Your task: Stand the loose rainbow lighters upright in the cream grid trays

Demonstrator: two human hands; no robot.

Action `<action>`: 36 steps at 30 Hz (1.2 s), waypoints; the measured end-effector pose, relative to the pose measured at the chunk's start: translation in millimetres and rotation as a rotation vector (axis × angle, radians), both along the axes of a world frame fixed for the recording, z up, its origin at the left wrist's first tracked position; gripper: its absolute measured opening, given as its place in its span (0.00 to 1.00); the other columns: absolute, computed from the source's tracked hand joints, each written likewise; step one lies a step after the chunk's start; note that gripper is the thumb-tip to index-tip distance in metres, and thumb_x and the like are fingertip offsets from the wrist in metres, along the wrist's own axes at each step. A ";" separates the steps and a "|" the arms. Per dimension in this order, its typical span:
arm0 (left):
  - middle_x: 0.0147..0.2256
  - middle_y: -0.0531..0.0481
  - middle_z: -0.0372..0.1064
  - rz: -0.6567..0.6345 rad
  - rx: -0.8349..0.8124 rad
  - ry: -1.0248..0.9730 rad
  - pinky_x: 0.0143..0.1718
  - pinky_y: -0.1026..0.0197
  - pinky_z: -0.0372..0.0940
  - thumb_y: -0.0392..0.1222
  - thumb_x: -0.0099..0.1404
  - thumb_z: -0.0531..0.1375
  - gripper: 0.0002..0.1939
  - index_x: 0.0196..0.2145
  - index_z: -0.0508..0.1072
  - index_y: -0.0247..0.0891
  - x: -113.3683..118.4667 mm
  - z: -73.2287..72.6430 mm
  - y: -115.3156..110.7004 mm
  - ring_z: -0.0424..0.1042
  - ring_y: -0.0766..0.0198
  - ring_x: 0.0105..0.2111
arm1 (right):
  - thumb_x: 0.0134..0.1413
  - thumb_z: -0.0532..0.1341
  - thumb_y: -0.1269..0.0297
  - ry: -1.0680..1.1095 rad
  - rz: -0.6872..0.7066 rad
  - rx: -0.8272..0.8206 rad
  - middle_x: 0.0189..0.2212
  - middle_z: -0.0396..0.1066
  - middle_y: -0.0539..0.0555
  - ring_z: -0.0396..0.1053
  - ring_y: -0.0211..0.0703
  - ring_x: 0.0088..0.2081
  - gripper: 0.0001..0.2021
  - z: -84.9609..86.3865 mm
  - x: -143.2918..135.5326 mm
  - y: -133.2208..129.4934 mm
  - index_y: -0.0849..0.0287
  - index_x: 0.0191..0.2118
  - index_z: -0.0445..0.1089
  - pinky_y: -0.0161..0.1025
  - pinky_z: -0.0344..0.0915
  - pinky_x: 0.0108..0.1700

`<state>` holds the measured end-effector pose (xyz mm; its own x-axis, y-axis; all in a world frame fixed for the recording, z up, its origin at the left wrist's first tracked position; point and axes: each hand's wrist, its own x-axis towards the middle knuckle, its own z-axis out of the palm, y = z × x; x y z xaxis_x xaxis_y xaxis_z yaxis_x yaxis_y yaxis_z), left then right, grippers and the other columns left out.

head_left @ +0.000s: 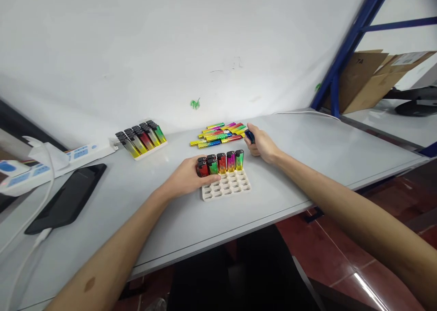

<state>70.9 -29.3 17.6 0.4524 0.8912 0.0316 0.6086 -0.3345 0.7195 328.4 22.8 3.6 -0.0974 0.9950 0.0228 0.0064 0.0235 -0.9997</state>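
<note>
Right grip (262,144) around blue lighter (250,136), left grip (186,178) at tray (223,196)

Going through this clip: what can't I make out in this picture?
Head view, all items:
- Left end of the white tray: partly hidden by the left hand.
- Most of the dark blue item: covered by the right hand.
- Number of pieces in the shiny pile: they overlap.
- Far end of the power strip: cut off by the left edge.
- Print on the box label: too small.
</note>
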 end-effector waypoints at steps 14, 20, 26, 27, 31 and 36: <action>0.35 0.52 0.75 -0.011 0.009 -0.039 0.33 0.60 0.66 0.52 0.53 0.68 0.19 0.39 0.74 0.39 -0.1 -0.9 0.0 0.71 0.61 0.33 | 0.58 0.52 0.38 -0.064 -0.029 0.062 0.13 0.39 0.42 0.36 0.30 0.16 0.28 -5.0 0.8 1.3 0.55 0.17 0.51 0.34 0.35 0.18; 0.34 0.52 0.75 -0.010 0.010 -0.038 0.32 0.61 0.65 0.53 0.53 0.69 0.20 0.38 0.74 0.39 0.3 -1.8 0.5 0.71 0.61 0.33 | 0.62 0.49 0.49 -0.098 0.023 0.052 0.13 0.40 0.43 0.36 0.31 0.15 0.25 -3.5 -0.2 -1.0 0.55 0.16 0.51 0.34 0.35 0.18; 0.34 0.51 0.75 -0.012 0.001 -0.044 0.31 0.60 0.65 0.55 0.53 0.68 0.21 0.39 0.74 0.39 1.1 0.1 -0.7 0.70 0.62 0.32 | 0.64 0.47 0.46 -0.146 0.039 0.054 0.14 0.43 0.43 0.38 0.31 0.16 0.26 -1.9 -3.2 -3.6 0.57 0.20 0.58 0.34 0.36 0.19; 0.34 0.51 0.75 -0.013 -0.002 -0.045 0.32 0.60 0.65 0.56 0.53 0.68 0.21 0.39 0.74 0.38 1.2 0.3 -0.9 0.70 0.62 0.32 | 0.65 0.47 0.45 -0.143 0.045 0.080 0.15 0.45 0.43 0.40 0.31 0.16 0.26 -0.5 -3.0 -4.4 0.58 0.22 0.61 0.34 0.38 0.19; 0.35 0.51 0.75 -0.015 -0.012 -0.047 0.33 0.60 0.66 0.55 0.53 0.68 0.22 0.40 0.74 0.38 1.5 0.5 -1.2 0.71 0.61 0.33 | 0.62 0.54 0.44 -0.182 0.061 0.180 0.20 0.60 0.47 0.56 0.33 0.20 0.22 9.2 4.7 -7.0 0.58 0.30 0.66 0.36 0.52 0.24; 0.36 0.50 0.75 -0.009 -0.037 -0.040 0.33 0.60 0.65 0.55 0.52 0.69 0.24 0.41 0.74 0.38 1.5 -0.4 -1.2 0.71 0.61 0.33 | 0.53 0.66 0.46 -0.228 0.093 0.330 0.23 0.62 0.48 0.59 0.35 0.27 0.21 22.9 30.3 -5.8 0.58 0.25 0.64 0.37 0.58 0.30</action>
<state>72.4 -30.4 17.2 0.4593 0.8881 0.0170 0.5761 -0.3124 0.7553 358.7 17.0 26.6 -0.2256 0.9247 0.3067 0.2095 0.3535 -0.9117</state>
